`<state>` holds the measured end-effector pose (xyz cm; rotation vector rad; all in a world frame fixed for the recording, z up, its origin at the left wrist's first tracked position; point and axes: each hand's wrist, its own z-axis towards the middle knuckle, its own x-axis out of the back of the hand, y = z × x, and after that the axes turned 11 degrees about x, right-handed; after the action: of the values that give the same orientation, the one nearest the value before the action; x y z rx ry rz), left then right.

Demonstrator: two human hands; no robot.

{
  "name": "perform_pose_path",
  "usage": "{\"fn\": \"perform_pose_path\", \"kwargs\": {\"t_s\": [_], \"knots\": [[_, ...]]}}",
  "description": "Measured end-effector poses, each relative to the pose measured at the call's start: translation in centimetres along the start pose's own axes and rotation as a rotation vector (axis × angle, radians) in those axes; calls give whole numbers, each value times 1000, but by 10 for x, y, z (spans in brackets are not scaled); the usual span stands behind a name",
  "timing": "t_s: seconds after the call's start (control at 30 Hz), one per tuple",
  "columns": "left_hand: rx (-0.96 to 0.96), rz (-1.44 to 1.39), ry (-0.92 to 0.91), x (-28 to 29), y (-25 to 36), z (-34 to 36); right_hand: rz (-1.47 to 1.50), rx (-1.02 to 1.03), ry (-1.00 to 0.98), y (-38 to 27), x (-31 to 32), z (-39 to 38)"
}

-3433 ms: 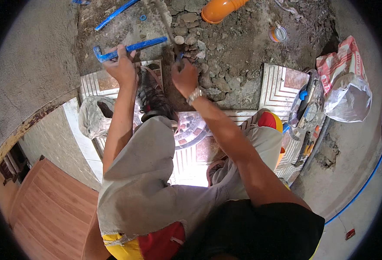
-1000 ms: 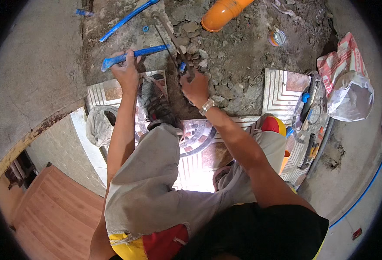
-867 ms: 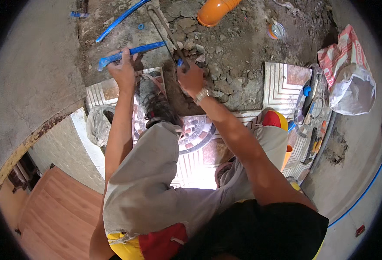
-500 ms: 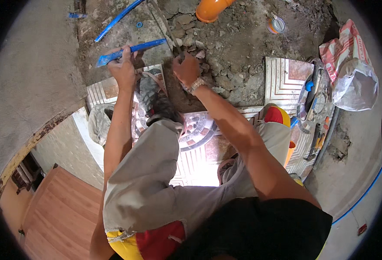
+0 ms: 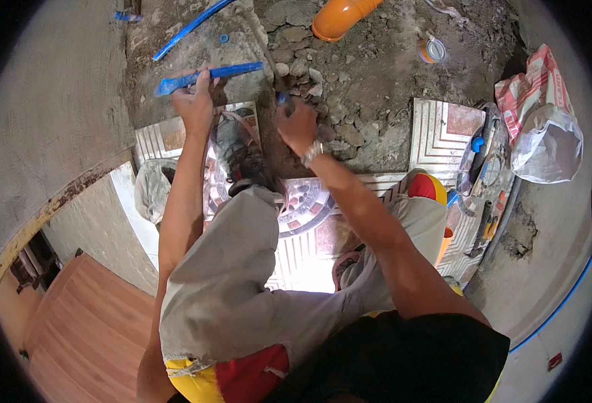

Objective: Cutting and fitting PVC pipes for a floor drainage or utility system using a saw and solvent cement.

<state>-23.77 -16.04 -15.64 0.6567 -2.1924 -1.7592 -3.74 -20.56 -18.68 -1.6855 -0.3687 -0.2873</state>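
Blue pipe [image 5: 232, 71] lies crosswise at far left, above the dirt. L hand [image 5: 194, 101] is clamped on it near the left end, fingers wrapped round, thumb on the near side. R hand [image 5: 297, 125], a bit right & nearer, is curled as if round the handle of a saw [image 5: 262, 46]; handle mostly hidden, so can't tell each finger. Saw's thin dark frame runs far-left from that hand, by the pipe's right end; can't tell if blade touches.

To do it well, I'd say: L grip nearer the blade but clear of its line, b/c a long overhang prob. chatters. Blade sq. to pipe, long light strokes, R wrist straight, ease off at the end so it doesn't snap or splinter.

Farther out, containers: tin [image 5: 431, 50] on the dirt, far right of centre, silvery end showing, contents n/v. Pale bag [image 5: 524, 158] w/ red print at right, mouth open; inside looks whitish, can't tell what's in it. Grey sack [image 5: 149, 195] at left, dark opening, contents unclear.
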Motion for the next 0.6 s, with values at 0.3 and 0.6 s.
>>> {"fn": "perform_pose_path", "kwargs": {"t_s": [0.3,0.6], "knots": [[35,-54,191,-11,-14,12,-123,40,21,9,-13,7],[42,-88,164,-11,-4,8,-170,101,24,26,-13,15]]}}
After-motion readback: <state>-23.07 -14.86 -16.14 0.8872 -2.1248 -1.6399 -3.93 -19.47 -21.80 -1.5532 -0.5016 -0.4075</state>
